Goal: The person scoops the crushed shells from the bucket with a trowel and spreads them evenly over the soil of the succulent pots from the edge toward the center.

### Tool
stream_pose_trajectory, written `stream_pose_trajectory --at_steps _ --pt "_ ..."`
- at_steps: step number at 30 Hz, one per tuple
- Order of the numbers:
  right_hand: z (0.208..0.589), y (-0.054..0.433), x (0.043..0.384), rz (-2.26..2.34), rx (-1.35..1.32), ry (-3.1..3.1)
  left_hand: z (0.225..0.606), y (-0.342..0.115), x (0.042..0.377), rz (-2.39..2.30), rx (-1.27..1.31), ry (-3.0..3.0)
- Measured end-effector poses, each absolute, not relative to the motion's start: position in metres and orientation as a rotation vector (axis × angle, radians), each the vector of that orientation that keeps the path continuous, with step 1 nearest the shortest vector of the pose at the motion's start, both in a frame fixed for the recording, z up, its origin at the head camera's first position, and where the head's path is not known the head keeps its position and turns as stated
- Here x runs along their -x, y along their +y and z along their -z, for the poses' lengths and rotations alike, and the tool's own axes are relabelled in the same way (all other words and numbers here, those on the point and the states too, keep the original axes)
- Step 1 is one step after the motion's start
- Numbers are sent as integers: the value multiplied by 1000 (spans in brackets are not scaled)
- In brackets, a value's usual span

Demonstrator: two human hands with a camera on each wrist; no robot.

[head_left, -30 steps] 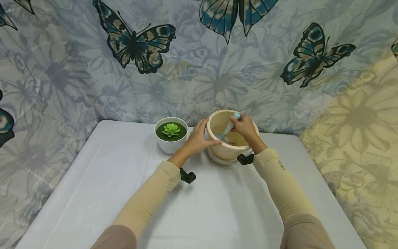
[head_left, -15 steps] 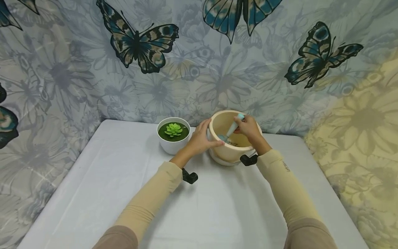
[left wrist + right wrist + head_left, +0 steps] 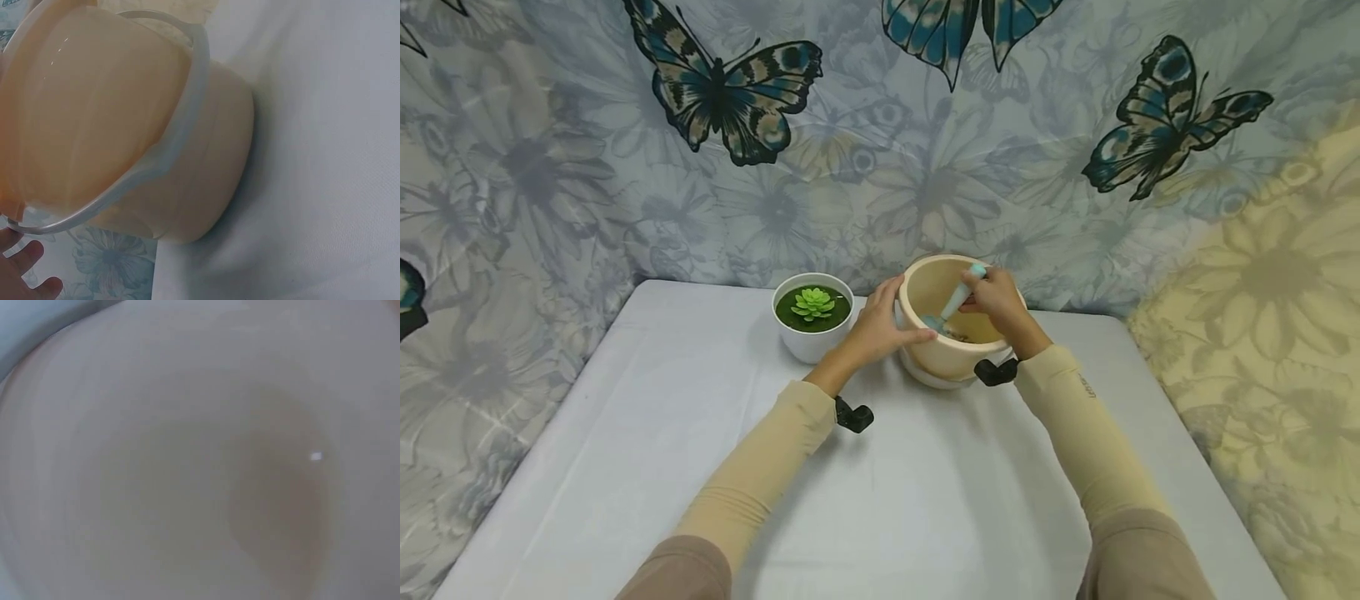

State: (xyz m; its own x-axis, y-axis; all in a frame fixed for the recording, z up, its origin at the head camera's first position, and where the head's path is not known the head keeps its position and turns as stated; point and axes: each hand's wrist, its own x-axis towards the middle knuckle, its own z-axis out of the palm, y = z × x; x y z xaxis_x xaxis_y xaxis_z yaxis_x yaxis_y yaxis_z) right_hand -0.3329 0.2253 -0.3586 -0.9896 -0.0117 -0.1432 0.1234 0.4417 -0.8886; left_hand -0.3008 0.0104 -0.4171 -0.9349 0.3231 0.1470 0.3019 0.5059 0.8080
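Observation:
In the head view a cream bucket (image 3: 958, 360) stands upright near the back of the table. My left hand (image 3: 880, 323) holds its left side, thumb across the rim and fingers along the outside. In the left wrist view its pale carrying handle (image 3: 181, 125) hangs down, and some left fingertips (image 3: 28, 256) show spread beside it. My right hand (image 3: 996, 304) reaches over the rim and grips the handle of a small pale blue trowel-like tool (image 3: 957, 300). The tool's broad end is down inside the bucket, beside a few small dark-and-light bits (image 3: 957, 335). The right wrist view shows only the bucket's blurred wall (image 3: 187, 487).
Left of the bucket, close to my left hand, stands a white pot (image 3: 812, 343) with a green succulent (image 3: 812, 304). A white cloth covers the table (image 3: 880, 517). Directly behind its back edge hangs a butterfly-print backdrop (image 3: 925, 192). Black wrist mounts (image 3: 853, 415) jut from both wrists.
The head view has shifted slightly. Inside the bucket the tool's handle has moved a little to the right with my right hand. My left hand keeps its place on the bucket.

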Motion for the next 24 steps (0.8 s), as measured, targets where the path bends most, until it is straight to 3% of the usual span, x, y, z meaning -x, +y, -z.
stream_pose_trajectory --at_steps 24 --pt "333 261 315 2225 -255 1961 418 13 305 -1431 -555 2740"
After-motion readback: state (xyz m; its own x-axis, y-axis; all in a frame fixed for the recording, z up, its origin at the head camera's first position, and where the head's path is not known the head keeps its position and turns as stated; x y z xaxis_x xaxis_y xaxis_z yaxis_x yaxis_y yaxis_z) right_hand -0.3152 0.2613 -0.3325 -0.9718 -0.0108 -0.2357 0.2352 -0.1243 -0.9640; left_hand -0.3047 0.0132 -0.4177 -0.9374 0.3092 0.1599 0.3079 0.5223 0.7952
